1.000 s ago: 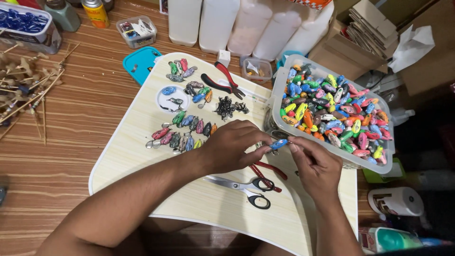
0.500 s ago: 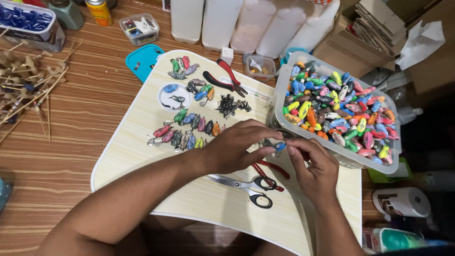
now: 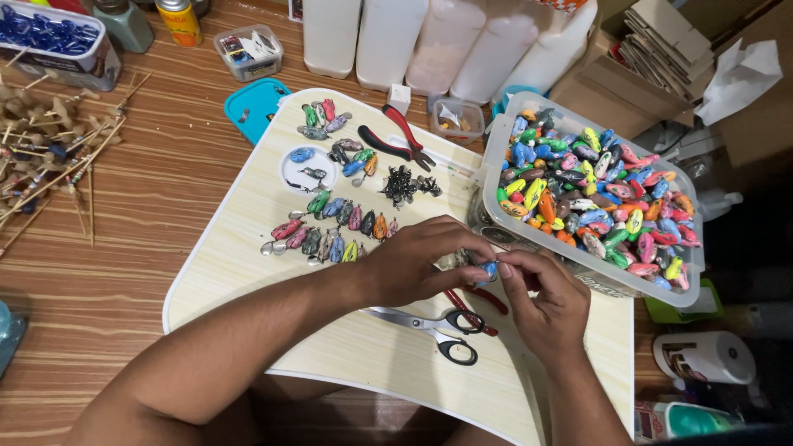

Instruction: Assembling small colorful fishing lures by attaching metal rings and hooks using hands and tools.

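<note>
My left hand (image 3: 421, 263) and my right hand (image 3: 543, 299) meet above the pale wooden lap tray (image 3: 248, 272), both pinching one small blue fishing lure (image 3: 489, 268) between the fingertips. Just below the hands lie black-handled scissors (image 3: 438, 330) and red-handled pliers (image 3: 472, 299), partly hidden by my fingers. A row of several painted lures (image 3: 330, 231) lies left of my left hand, and a dark heap of small hooks (image 3: 403, 187) sits beyond it. To the right stands a clear plastic tub (image 3: 496, 186) full of multicoloured lures.
Red-and-black pliers (image 3: 396, 136) lie at the tray's far side by a small clear box (image 3: 453, 120). White bottles (image 3: 396, 33), a teal lid (image 3: 252, 103), a blue-bead tub (image 3: 49, 37), wooden sticks (image 3: 49, 157) and cardboard boxes (image 3: 661, 49) surround the tray on the wooden floor.
Both hands stay together on the small blue lure with only slight finger movement. The view has shifted a little; nothing else on the tray has moved.
</note>
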